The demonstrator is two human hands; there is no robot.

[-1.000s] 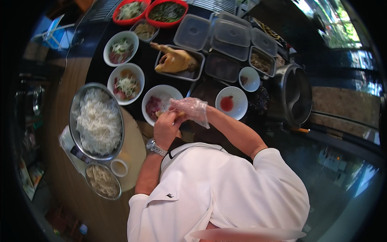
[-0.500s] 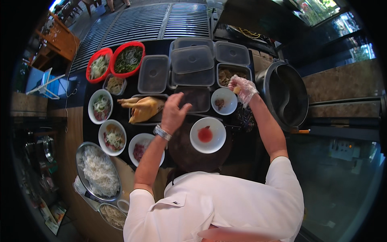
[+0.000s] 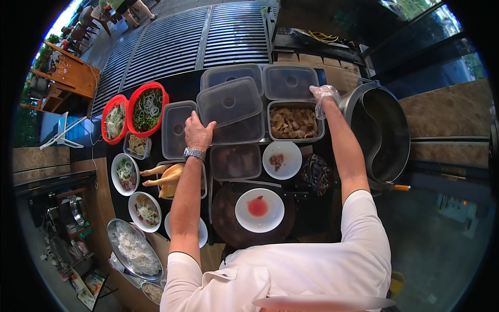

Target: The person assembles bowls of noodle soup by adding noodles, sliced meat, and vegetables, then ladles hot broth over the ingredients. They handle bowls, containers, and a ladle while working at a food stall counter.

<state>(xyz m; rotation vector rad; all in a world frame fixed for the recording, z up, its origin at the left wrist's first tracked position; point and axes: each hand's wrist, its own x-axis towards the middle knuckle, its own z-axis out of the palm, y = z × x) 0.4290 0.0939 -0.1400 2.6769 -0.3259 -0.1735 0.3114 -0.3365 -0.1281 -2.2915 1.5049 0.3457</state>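
Note:
My left hand (image 3: 199,132), bare with a metal watch, has its fingers spread between a lidded plastic container (image 3: 176,130) and a grey lid (image 3: 230,102) lying askew on a stack. My right hand (image 3: 326,96) wears a clear plastic glove; its fingers are bent at the right edge of another plastic lid (image 3: 289,83). Just below that lid, an uncovered container holds brown sliced pieces (image 3: 292,124). Nearer stands a white bowl with a little minced meat (image 3: 282,161). A white bowl with red sauce (image 3: 260,210) sits on a round dark board (image 3: 226,218).
Left of my left forearm lies a whole plucked bird (image 3: 169,179) in a tray. Bowls of sliced vegetables and meat (image 3: 147,212), red baskets of greens (image 3: 148,110) and a platter of white noodles (image 3: 135,248) line the left. A divided metal pot (image 3: 382,135) stands right.
My right hand has moved away from the container of brown pieces to the lid beyond it. My left hand has shifted left and forward, onto the containers. The view has tilted slightly.

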